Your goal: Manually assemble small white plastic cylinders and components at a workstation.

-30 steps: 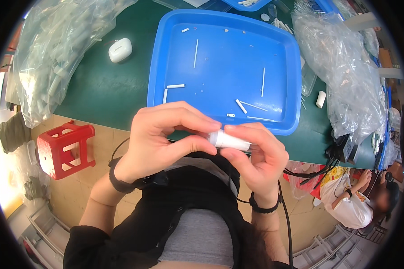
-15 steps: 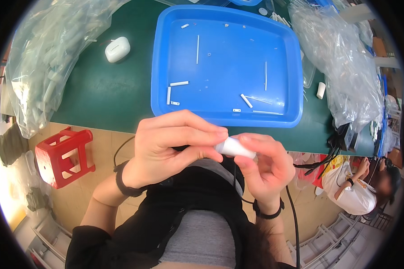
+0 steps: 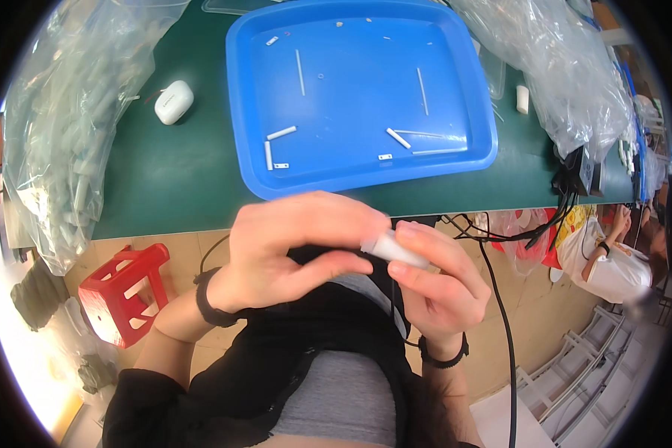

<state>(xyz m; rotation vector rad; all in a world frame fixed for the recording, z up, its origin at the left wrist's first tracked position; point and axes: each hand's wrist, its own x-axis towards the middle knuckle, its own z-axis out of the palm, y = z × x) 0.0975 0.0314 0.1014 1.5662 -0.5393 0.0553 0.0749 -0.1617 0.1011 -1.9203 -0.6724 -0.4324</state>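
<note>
Head view: a small white tube [image 3: 396,250] is pinched between both hands above the lap, near the table's front edge. The left hand [image 3: 291,250] is closed, its fingertips [image 3: 366,222] clamped on the tube's left end; the right hand [image 3: 440,287] is curled around the tube's right part. Farther off, a blue tray [image 3: 470,97] strewn with white sticks [image 3: 299,72] is set on the green table [image 3: 164,187]. A white case [image 3: 174,101] lies left of it, plastic bags [image 3: 60,127] at either side. A red stool [image 3: 123,293] is seen below left.
</note>
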